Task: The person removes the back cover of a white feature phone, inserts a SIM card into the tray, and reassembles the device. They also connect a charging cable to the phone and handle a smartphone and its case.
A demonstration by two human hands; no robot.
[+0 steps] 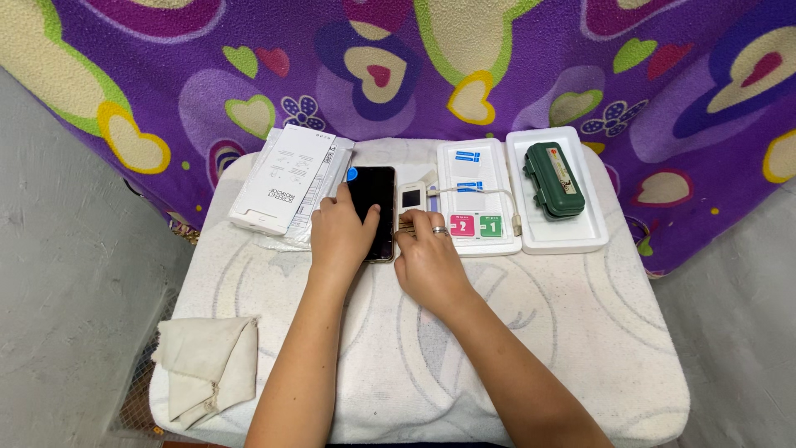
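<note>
- Pressing down on the phone (pixel 375 203), the left hand (pixel 340 232) lies flat over its lower left part, fingers together, thumb across the dark screen.
- Phone sits mid-table on the white cloth (pixel 497 332), long axis running away from the person, top end towards the purple blanket (pixel 497 58).
- Right hand (pixel 427 257) rests just right of the phone, fingers curled and close together; fingertips touch a small white device (pixel 411 197) beside the phone's edge. Whether it pinches anything, I cannot tell.
- Left hand is the nearer one: on the phone itself; the right is alongside.
- White box (pixel 282 178) lies left of the phone, touching the left fingertips' side.
- Right of the device: a white tray (pixel 477 199) with wipe packets, then a second tray (pixel 597 236) holding a green case (pixel 553 180).
- Folded rag (pixel 207 365) at the near left corner, well apart.
</note>
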